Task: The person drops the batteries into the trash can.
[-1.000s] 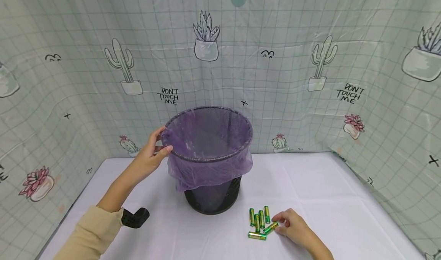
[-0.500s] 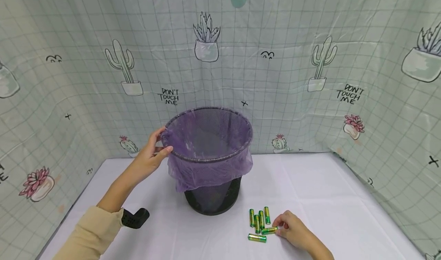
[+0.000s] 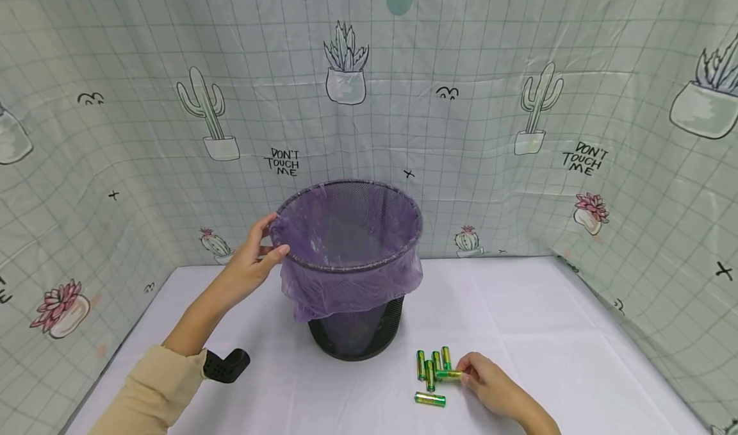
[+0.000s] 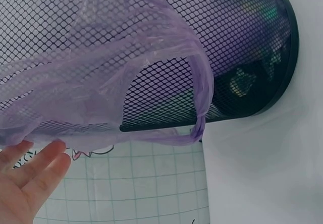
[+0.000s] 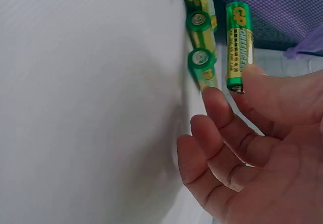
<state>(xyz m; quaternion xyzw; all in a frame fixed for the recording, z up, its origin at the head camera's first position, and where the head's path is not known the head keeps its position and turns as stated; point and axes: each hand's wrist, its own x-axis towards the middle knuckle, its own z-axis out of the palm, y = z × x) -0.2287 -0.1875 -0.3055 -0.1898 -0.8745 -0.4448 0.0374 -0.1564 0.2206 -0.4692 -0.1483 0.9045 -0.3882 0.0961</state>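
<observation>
Battery (image 3: 449, 375) lifted, white tabletop (image 3: 548, 326), cactus-print curtain (image 3: 461, 127)

the head camera looks forward and down from above, farthest back, taking in the table (image 3: 548, 320), left hand (image 3: 250, 262), right hand (image 3: 490, 387) and bin (image 3: 348, 270). the left-wrist camera faces the bin's mesh side up close, seemingly rolled sideways; the right-wrist one looks low across the table at the batteries (image 3: 429, 376), which the head view shares.
</observation>
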